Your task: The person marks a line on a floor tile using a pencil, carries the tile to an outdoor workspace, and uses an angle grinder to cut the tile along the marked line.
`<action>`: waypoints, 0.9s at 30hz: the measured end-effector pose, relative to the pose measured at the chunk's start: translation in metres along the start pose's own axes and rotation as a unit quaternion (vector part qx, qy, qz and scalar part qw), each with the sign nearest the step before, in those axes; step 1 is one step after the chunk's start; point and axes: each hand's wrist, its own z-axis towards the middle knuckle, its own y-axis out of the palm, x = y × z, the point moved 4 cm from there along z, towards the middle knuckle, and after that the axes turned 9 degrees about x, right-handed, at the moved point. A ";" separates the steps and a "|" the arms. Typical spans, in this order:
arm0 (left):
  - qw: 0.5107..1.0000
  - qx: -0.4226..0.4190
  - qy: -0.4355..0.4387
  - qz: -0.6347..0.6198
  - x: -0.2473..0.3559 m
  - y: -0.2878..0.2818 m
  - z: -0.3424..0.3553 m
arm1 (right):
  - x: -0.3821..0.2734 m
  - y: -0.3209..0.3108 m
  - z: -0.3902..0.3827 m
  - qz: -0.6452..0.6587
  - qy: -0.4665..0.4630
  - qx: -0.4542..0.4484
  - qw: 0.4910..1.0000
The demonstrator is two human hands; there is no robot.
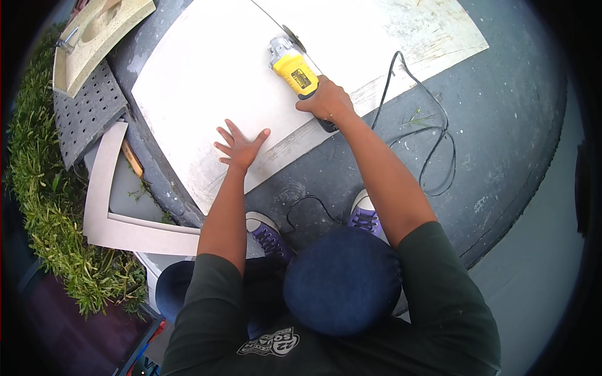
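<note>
A large white board (207, 81) lies flat on the grey floor in front of me. My left hand (240, 148) rests on it with the fingers spread, near its close edge. In my right hand (328, 102) is a yellow and grey angle grinder (297, 72), gripped around its body. The dark cutting disc (293, 39) at its far end stands on edge over a thin dark line that runs across the board. Whether the disc is spinning I cannot tell. From the back of the grinder, a black cord (446, 119) loops over the floor to the right.
At the far left stand a speckled sink top (81, 56) with a tap and a perforated grey panel (94, 106). An L-shaped pale board (103, 188) lies beside green plants (44, 207). My purple shoes (271, 235) are close to the board's near edge, with cord between them.
</note>
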 end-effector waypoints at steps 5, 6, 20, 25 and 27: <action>1.000 -0.002 0.002 0.000 0.002 0.001 -0.001 | 0.006 0.003 -0.002 0.004 -0.005 0.021 1.000; 1.000 -0.001 0.002 0.000 0.002 0.001 0.000 | 0.008 0.003 -0.004 0.004 -0.005 0.021 1.000; 1.000 0.008 0.002 -0.003 0.000 0.000 0.000 | 0.025 0.004 -0.025 0.025 -0.018 0.031 0.999; 1.000 0.001 -0.001 -0.001 0.003 0.002 -0.001 | 0.016 0.002 -0.013 0.024 -0.013 0.035 0.999; 1.000 -0.001 -0.001 0.002 0.002 0.001 0.000 | 0.016 0.003 -0.013 0.021 -0.009 0.031 0.999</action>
